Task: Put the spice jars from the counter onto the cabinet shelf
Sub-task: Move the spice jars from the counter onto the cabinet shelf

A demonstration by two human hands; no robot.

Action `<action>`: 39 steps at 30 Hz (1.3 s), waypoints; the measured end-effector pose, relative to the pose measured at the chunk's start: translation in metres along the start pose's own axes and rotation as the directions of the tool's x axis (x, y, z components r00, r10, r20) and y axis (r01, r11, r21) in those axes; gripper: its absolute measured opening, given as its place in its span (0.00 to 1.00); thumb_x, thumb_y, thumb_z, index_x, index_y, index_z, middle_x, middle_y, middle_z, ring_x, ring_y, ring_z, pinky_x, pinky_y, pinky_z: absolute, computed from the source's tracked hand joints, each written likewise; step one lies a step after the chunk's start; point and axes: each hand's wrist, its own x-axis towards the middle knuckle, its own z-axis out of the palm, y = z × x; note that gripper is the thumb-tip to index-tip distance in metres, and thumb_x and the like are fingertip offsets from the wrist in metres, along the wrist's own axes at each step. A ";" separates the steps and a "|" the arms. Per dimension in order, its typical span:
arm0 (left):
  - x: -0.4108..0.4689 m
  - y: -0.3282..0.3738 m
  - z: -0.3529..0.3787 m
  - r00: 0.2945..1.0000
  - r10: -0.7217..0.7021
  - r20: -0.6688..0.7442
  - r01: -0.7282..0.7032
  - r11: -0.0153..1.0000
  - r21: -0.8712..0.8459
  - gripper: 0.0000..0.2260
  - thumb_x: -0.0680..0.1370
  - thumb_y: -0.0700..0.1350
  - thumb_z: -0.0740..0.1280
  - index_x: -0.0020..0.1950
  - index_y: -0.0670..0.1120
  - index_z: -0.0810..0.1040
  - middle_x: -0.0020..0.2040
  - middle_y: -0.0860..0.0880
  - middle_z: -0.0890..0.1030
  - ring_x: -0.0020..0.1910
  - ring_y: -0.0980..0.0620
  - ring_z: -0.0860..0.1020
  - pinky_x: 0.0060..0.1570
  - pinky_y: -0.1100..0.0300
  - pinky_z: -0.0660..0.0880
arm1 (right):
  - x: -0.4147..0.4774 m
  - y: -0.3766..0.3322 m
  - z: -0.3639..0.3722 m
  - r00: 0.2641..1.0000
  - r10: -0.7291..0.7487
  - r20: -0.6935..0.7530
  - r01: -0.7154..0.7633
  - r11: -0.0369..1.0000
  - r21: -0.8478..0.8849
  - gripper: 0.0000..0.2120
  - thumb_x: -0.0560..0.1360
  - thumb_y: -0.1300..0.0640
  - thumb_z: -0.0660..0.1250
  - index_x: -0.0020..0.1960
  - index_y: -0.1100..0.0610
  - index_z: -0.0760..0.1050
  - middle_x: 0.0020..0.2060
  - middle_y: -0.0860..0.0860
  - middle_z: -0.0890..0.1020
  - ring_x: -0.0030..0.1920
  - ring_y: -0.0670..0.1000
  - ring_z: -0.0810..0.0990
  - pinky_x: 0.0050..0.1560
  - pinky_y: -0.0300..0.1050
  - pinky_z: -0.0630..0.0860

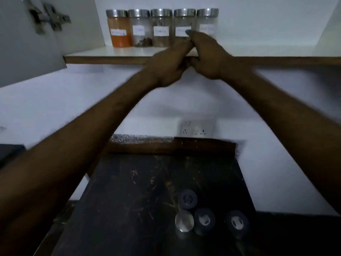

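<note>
Several glass spice jars with steel lids and white labels stand in a row on the cabinet shelf (114, 52). The leftmost jar (119, 28) holds orange powder. My right hand (208, 56) is at the shelf's front edge, fingers curled. One fingertip touches the fourth jar (184, 21), and the hand hides the base of the rightmost jar (207, 19). My left hand (166, 69) is curled just beside it, below the shelf edge, with nothing visible in it. Several more jars stand on the dark counter (129, 200) below, one with a silver lid (184, 220) and dark-lidded ones (204, 218).
An open cabinet door with metal hinges (49, 17) hangs at the upper left. A double wall socket (197, 129) sits on the white wall above the counter's back edge. To the right of the jar row the shelf is bare. A dark object (11, 152) lies at the far left.
</note>
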 end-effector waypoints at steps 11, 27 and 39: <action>-0.247 0.038 0.189 0.778 -0.308 0.547 0.470 0.863 -0.184 0.25 0.79 0.48 0.63 0.75 0.46 0.62 0.71 0.42 0.70 0.68 0.43 0.71 0.67 0.47 0.69 | -0.233 -0.035 0.206 0.930 0.113 0.350 -0.163 0.980 0.116 0.29 0.78 0.58 0.64 0.76 0.61 0.59 0.76 0.60 0.60 0.77 0.59 0.56 0.78 0.49 0.47; -0.368 0.125 0.335 0.512 -0.487 0.707 0.757 0.644 -0.105 0.37 0.70 0.57 0.72 0.73 0.48 0.60 0.69 0.48 0.66 0.61 0.47 0.75 0.55 0.56 0.73 | -0.399 -0.017 0.314 0.740 0.007 0.673 -0.020 1.000 0.013 0.39 0.64 0.30 0.55 0.61 0.58 0.78 0.55 0.55 0.83 0.58 0.57 0.80 0.73 0.58 0.52; -0.261 0.086 0.158 0.840 -0.452 0.299 0.529 0.805 -0.269 0.27 0.68 0.63 0.70 0.61 0.50 0.72 0.55 0.53 0.75 0.52 0.54 0.76 0.50 0.55 0.75 | -0.268 -0.008 0.171 0.873 -0.073 0.482 -0.150 0.900 0.409 0.29 0.74 0.44 0.68 0.72 0.49 0.66 0.69 0.46 0.72 0.68 0.44 0.68 0.70 0.48 0.67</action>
